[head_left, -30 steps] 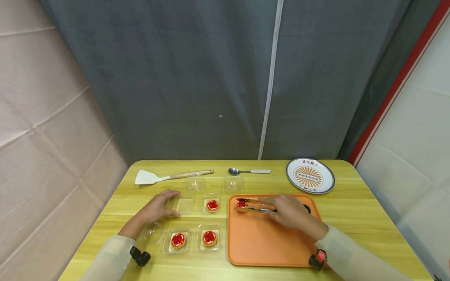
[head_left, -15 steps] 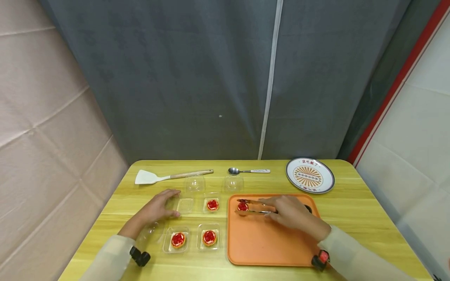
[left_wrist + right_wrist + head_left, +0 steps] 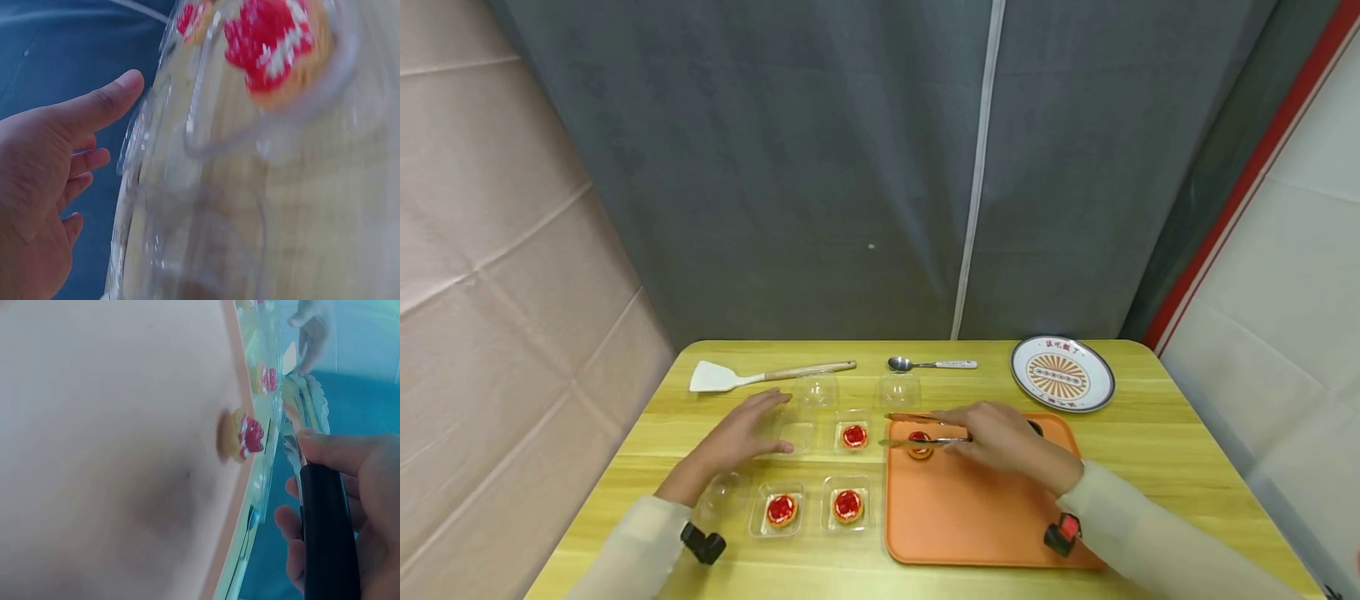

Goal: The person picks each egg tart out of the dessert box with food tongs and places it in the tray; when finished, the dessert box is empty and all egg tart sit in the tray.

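My right hand [image 3: 1000, 440] grips a pair of food tongs [image 3: 328, 531] by the black handle. Their tips are spread over the left end of an orange tray [image 3: 977, 525]. One small tart [image 3: 919, 452] with red topping sits on that tray under the tongs' near arm, with nothing pinched between the tips. My left hand [image 3: 737, 437] holds nothing; its thumb and fingers are spread beside a clear square container [image 3: 798, 437] with no tart in it. In the left wrist view, the left thumb stands apart from the loosely bent fingers.
Three clear containers [image 3: 869, 506] left of the tray each hold a tart. Clear domed lids [image 3: 817, 390] stand behind them, another lid [image 3: 724, 496] by my left wrist. Along the back lie a white spatula [image 3: 715, 378], a spoon [image 3: 901, 364] and a patterned plate [image 3: 1097, 387].
The tongs have moved left and toward the back, their tips now reaching the tray's left edge. The tart stays on the tray. My left hand has shifted slightly, its thumb farther right.
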{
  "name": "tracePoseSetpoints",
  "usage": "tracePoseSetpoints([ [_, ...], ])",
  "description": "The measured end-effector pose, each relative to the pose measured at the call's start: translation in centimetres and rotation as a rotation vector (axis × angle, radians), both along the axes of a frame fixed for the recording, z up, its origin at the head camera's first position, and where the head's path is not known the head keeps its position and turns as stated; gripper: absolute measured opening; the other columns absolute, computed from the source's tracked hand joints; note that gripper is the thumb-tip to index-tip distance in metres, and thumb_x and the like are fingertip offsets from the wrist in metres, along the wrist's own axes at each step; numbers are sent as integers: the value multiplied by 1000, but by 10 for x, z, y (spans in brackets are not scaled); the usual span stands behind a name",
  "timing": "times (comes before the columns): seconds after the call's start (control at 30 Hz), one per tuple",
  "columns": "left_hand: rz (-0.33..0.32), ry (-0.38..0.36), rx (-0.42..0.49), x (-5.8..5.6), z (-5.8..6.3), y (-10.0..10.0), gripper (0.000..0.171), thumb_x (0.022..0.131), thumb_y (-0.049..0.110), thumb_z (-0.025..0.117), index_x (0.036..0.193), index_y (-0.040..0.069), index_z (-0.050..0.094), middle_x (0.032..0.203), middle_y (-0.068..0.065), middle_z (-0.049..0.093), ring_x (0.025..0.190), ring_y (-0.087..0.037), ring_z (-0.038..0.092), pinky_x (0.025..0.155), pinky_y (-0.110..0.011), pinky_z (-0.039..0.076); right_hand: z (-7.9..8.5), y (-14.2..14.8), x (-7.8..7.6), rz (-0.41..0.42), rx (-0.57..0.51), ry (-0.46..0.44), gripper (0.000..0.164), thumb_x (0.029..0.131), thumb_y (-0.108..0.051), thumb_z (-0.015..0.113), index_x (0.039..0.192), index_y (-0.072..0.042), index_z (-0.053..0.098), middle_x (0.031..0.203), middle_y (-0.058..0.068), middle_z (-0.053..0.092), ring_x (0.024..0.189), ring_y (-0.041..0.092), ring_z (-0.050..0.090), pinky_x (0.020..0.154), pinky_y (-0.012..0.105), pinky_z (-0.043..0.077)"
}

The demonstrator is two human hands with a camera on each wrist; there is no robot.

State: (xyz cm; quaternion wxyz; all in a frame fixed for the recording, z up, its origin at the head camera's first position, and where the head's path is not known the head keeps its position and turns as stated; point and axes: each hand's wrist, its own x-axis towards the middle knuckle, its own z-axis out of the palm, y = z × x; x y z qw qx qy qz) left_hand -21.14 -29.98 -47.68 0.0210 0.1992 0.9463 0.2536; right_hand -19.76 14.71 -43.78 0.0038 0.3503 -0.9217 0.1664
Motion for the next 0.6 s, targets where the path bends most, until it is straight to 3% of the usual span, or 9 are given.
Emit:
tracePoseSetpoints([
  [0.07,-14,3,20,0,4,11,88,81,42,88,152,7,50,160,-23,41,146,-46,38,115,-67,35,0,-7,-3,14,1,8,49,92,-31,79,138,-20,68,126,-1,74,77,10,65,58,28,45],
  [0.17,-42,-20,59,0,8,28,87,81,38,88,153,8,49,160,-21,41,146,-46,39,115,-67,35,2,-20,-8,31,9,-1,48,94,-32,77,139,-19,68,127,0,74,90,16,71,63,31,50],
  [0.23,-61,-44,83,0,9,38,86,81,35,89,153,8,49,160,-20,42,146,-45,38,116,-66,34,2,-27,-12,43,11,-21,48,95,-32,76,140,-19,67,124,2,75,83,16,69,61,33,50],
  [0.4,-106,-76,77,-3,1,57,87,82,38,87,153,8,49,159,-20,43,147,-42,38,119,-63,33,3,-43,-20,63,29,-26,49,95,-34,76,141,-20,66,123,2,75,82,15,69,63,35,53],
  [0.6,-96,-84,49,-5,-9,65,89,81,43,87,154,12,48,160,-15,43,148,-37,38,121,-58,33,1,-55,-26,59,58,-44,49,95,-33,77,141,-19,66,108,4,78,65,9,56,57,31,45],
])
